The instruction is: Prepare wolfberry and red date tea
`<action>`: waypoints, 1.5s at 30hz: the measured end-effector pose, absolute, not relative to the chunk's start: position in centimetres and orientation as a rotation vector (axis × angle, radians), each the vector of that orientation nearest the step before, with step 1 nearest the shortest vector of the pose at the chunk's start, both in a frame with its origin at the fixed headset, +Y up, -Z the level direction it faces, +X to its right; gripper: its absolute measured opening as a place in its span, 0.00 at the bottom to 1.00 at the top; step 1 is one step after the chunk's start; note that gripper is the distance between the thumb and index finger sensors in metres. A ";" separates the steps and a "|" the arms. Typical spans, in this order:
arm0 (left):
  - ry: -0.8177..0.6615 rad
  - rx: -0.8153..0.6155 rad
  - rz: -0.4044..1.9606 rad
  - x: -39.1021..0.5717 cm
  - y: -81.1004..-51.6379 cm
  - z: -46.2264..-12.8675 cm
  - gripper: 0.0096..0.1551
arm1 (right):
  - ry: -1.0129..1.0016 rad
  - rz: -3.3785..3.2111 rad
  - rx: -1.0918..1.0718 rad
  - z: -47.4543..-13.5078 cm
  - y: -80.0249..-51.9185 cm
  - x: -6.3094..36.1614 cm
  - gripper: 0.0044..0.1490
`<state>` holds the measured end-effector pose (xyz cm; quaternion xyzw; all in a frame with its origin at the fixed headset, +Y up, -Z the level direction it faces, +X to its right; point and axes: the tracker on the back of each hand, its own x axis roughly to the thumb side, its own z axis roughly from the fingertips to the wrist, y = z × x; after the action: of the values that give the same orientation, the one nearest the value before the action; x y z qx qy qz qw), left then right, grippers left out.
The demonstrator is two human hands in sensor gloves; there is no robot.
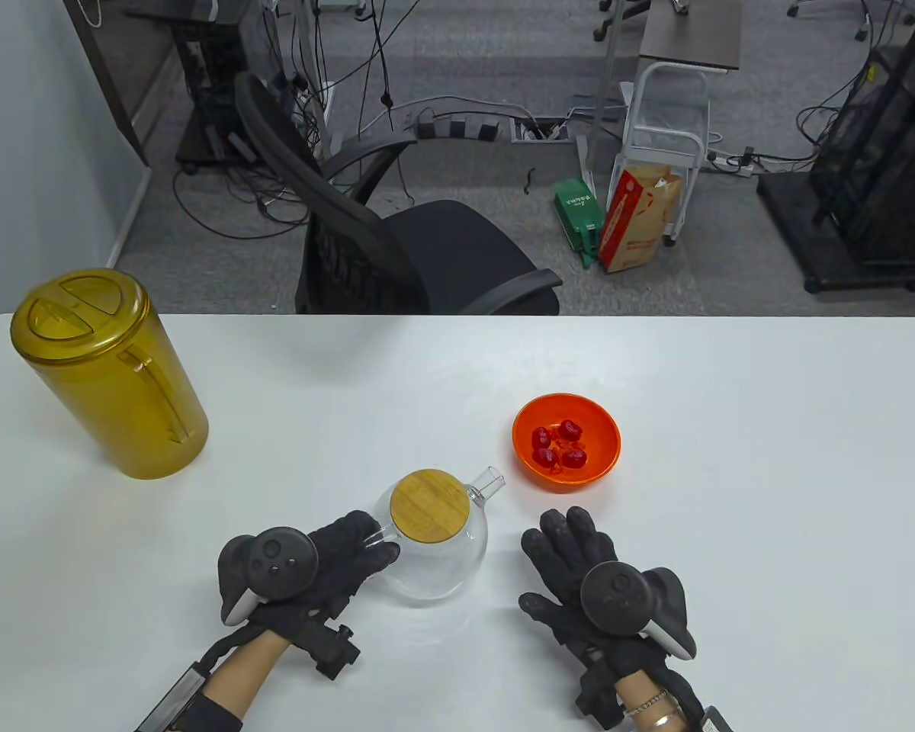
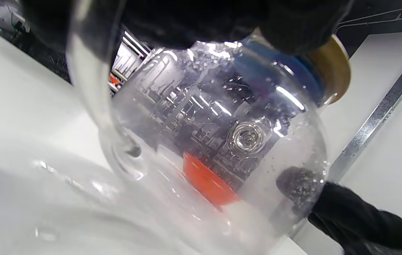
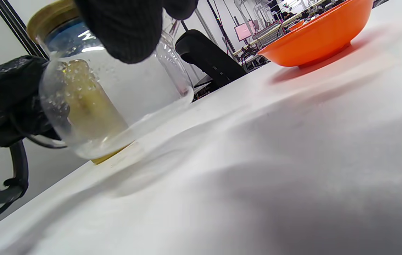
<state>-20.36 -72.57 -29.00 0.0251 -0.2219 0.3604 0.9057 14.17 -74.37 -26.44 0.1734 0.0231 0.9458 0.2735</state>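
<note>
A clear glass teapot (image 1: 435,549) with a round bamboo lid (image 1: 429,505) stands on the white table (image 1: 770,473); its spout points toward the orange bowl (image 1: 566,438). The bowl holds a few red dates (image 1: 557,446). My left hand (image 1: 335,560) grips the teapot's glass handle at its left side; the pot fills the left wrist view (image 2: 215,141). My right hand (image 1: 572,568) rests flat on the table just right of the teapot, fingers spread, holding nothing. The right wrist view shows the teapot (image 3: 116,99) and the bowl (image 3: 318,35).
A tall amber plastic pitcher (image 1: 107,374) with a lid stands at the table's far left. A black office chair (image 1: 396,244) sits behind the table's far edge.
</note>
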 end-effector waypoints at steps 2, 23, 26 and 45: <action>-0.487 0.035 0.753 -19.8 -73.4 -28.3 0.25 | 0.059 2.543 0.468 -26.4 -74.4 14.2 0.50; -0.567 -0.064 0.798 -17.6 -77.3 -27.2 0.25 | -0.030 2.525 0.465 -26.2 -73.9 14.5 0.48; -0.567 -0.065 0.793 -17.6 -77.3 -27.2 0.25 | -0.037 2.524 0.466 -26.2 -73.8 14.6 0.48; -0.562 -0.062 0.788 -17.6 -77.2 -27.0 0.26 | -0.018 2.498 0.826 -27.2 -65.9 8.6 0.53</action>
<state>-17.58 -77.16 -27.01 -0.0298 -0.2700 0.3788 0.8847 8.60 -65.88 -27.17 0.3036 -0.0066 0.9186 0.2528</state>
